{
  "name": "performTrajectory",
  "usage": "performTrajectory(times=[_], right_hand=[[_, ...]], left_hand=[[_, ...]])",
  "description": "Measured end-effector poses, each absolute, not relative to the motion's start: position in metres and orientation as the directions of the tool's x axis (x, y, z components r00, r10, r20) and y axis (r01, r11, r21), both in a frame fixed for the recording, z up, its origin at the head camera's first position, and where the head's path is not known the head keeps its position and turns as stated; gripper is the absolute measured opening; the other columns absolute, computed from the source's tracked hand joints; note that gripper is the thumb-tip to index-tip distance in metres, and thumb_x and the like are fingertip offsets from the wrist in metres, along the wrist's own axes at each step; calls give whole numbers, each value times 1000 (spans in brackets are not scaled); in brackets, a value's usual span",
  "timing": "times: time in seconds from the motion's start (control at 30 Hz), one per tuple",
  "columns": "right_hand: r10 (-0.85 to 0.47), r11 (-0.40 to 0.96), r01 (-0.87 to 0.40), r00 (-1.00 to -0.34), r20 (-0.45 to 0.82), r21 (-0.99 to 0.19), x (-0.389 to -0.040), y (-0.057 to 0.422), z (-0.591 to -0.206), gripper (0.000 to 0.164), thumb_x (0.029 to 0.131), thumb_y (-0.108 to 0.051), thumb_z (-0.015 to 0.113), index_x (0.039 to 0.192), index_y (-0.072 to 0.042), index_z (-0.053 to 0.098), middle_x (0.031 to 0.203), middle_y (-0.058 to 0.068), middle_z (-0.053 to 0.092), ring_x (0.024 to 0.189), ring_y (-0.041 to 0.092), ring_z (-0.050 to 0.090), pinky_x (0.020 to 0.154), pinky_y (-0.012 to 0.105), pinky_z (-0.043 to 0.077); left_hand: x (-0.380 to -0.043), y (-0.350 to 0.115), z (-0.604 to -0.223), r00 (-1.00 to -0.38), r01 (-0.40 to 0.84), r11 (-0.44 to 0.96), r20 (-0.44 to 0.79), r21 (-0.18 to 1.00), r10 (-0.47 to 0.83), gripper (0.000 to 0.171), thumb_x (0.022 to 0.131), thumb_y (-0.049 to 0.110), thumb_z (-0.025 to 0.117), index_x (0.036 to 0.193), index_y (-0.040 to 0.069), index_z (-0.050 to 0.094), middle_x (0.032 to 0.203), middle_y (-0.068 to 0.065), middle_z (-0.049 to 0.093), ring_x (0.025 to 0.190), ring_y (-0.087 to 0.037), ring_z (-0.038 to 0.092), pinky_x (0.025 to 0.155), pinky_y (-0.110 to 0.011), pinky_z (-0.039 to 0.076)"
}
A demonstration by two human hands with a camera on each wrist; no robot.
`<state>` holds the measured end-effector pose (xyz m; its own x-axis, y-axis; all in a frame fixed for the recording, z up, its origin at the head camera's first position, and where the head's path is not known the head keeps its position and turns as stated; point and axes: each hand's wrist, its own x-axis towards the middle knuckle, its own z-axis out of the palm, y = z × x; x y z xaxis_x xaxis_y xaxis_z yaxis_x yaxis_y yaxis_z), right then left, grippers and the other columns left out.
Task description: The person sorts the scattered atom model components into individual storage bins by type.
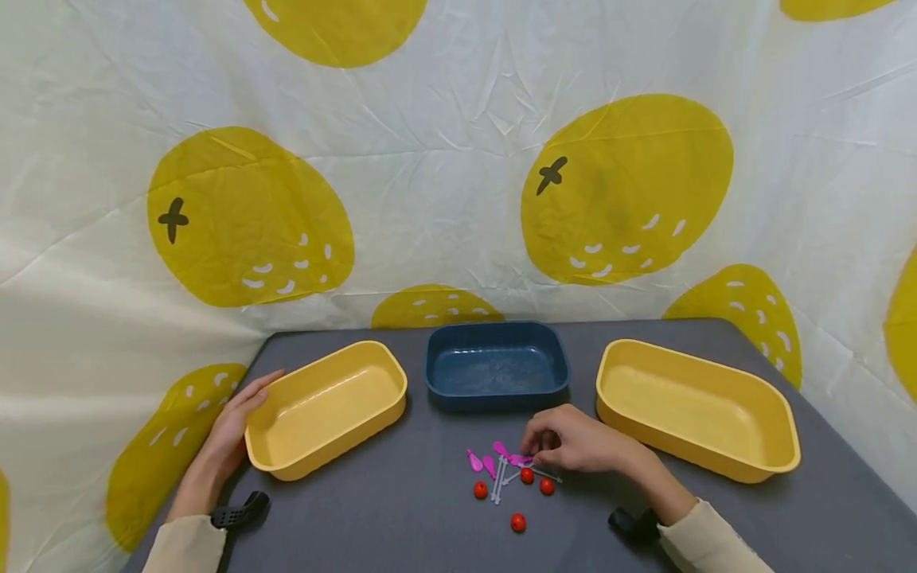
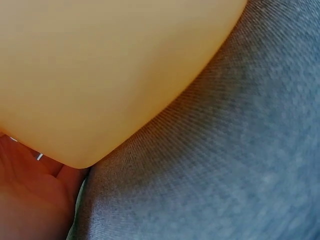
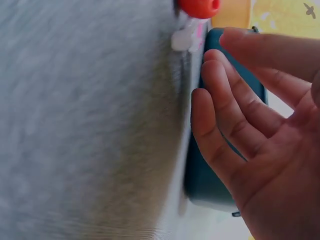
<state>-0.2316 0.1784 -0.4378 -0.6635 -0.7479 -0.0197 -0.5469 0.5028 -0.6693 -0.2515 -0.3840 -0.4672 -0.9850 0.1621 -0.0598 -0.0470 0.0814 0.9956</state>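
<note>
My left hand (image 1: 232,422) rests along the outer left wall of the left yellow tray (image 1: 325,442); in the left wrist view, part of the palm (image 2: 30,190) shows beside the tray wall. Over a small pile, my right hand (image 1: 576,438) has its fingertips at a pink teardrop-shaped piece (image 1: 517,460), its fingers loosely bent. Beside that lie more pink pieces (image 1: 489,466), several thin grey sticks (image 1: 499,481) and several red beads (image 1: 526,476). In the right wrist view, a holed red bead (image 3: 197,6) sits beyond the fingertips.
A dark blue tray (image 1: 496,402) stands at the back middle, behind the pile. Another yellow tray (image 1: 698,454) is angled at the right, close to my right forearm. A lemon-print curtain (image 1: 444,207) hangs behind the grey table (image 1: 401,517).
</note>
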Motion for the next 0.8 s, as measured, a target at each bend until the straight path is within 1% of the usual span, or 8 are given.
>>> performTrajectory(times=[0.17, 0.37, 0.6, 0.8], right_hand=[[-730, 529, -541, -683, -25, -654, -237, 180, -445, 8, 85, -14, 72, 91, -19, 70, 81, -9, 65, 68, 1, 56, 64, 20, 51], [-722, 536, -492, -688, -71, -686, -238, 181, -449, 8, 83, -15, 74, 87, -18, 68, 73, -8, 62, 66, 2, 54, 62, 21, 50], [-723, 552, -472, -682, -112, -687, -236, 180, -449, 10, 82, -15, 75, 82, -20, 66, 70, -8, 60, 65, 2, 53, 61, 20, 48], [-730, 543, -482, -675, -103, -688, -236, 181, -451, 6, 83, -18, 75, 85, -21, 70, 73, -9, 61, 67, 1, 53, 61, 20, 48]], left_hand=[[-252, -384, -468, -988, -45, 90, -58, 995, 146, 54, 105, 34, 33, 154, 13, 22, 156, -4, 27, 121, 2, 51, 93, -15, 48], [-256, -383, -468, -987, -32, 79, -45, 996, 156, 54, 105, 36, 32, 154, 15, 23, 159, -4, 21, 122, 5, 49, 94, -14, 46], [-255, -382, -470, -990, -41, 43, -46, 998, 136, 51, 105, 32, 35, 152, 14, 28, 155, -2, 29, 122, 1, 50, 93, -16, 48], [-254, -379, -469, -991, -84, 74, -92, 994, 101, 52, 103, 36, 40, 151, 17, 31, 154, -3, 29, 122, -2, 49, 92, -17, 48]])
